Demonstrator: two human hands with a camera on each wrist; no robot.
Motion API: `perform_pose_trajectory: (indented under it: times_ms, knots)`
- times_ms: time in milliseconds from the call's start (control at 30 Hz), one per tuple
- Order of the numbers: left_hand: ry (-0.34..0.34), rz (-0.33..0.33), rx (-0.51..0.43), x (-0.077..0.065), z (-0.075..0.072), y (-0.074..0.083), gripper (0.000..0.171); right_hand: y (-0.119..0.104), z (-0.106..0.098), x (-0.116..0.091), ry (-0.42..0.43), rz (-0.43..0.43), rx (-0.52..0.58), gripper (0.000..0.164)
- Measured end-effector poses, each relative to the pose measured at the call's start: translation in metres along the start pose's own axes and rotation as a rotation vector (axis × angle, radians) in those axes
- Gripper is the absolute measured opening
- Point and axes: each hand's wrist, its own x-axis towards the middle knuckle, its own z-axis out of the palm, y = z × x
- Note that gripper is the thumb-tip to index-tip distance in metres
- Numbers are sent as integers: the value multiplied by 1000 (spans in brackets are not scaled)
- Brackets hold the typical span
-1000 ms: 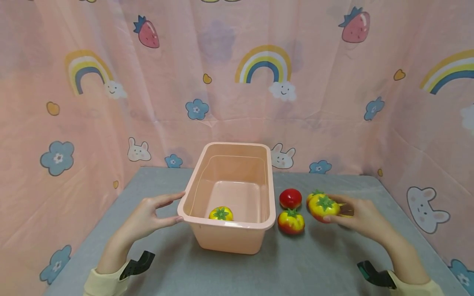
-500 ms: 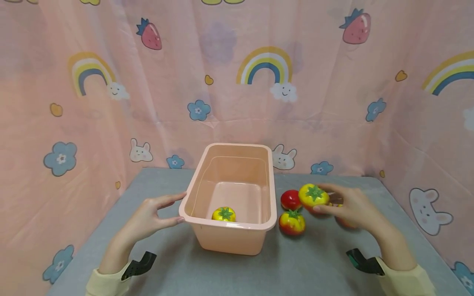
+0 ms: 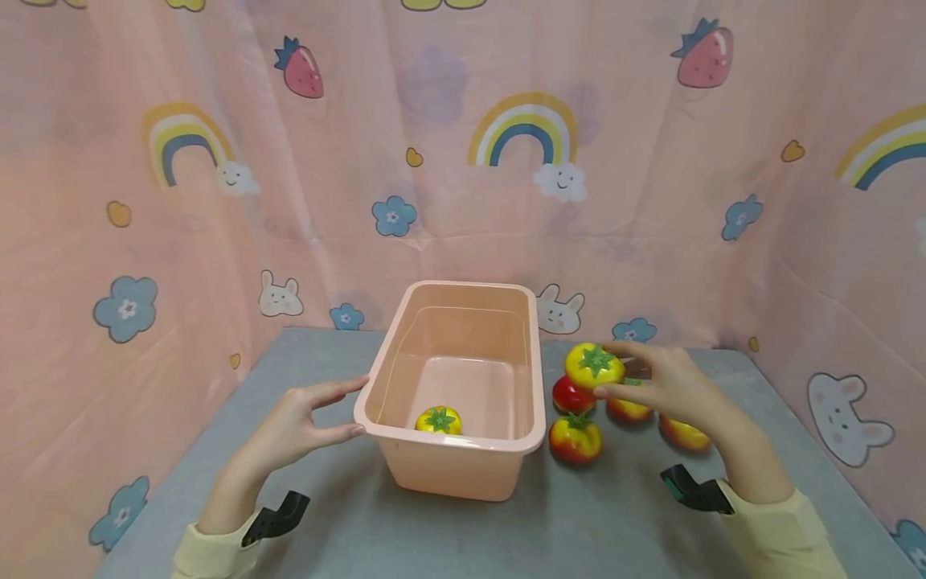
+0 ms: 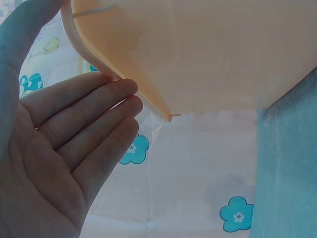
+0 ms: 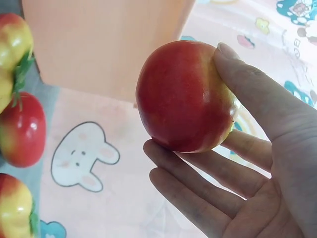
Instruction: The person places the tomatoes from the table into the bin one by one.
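Observation:
My right hand (image 3: 673, 386) grips a yellow-and-red tomato (image 3: 594, 365) with a green star-shaped top between thumb and fingers, raised over the table to the right of the bin. From below, the right wrist view shows the tomato's red underside (image 5: 183, 96). At the left, my left hand (image 3: 300, 426) touches the rim of the pink plastic bin (image 3: 452, 466); its fingers (image 4: 94, 104) look fairly straight against the rim in the left wrist view. Inside the bin, near its front wall, lies another yellow tomato (image 3: 439, 419).
Right of the bin on the grey table (image 3: 579, 523) sit a red tomato (image 3: 570, 396), a red-yellow tomato (image 3: 575, 439) in front, another (image 3: 628, 410) under my right hand and one (image 3: 683, 434) partly behind my right wrist. A patterned pink curtain (image 3: 463, 241) hangs behind.
My right hand has lifted the tomato and carried it left and up, toward the bin, uncovering tomatoes on the table beneath it. My left hand stays at the bin's rim.

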Motion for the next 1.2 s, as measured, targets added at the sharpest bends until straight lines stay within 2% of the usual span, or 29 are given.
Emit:
perform_pose_trajectory:
  times_ms: [500,867,1200]
  knots:
    - [-9,14,-8,3,1,0,54,-20,-8,19,1,-65,7,74]
    - [-7,11,-17,1,-1,-1,55,-37,-13,37,21,-203,-12,68]
    - [-4,7,-10,0,-1,-2,56,-54,-18,47,13,-244,16,65]
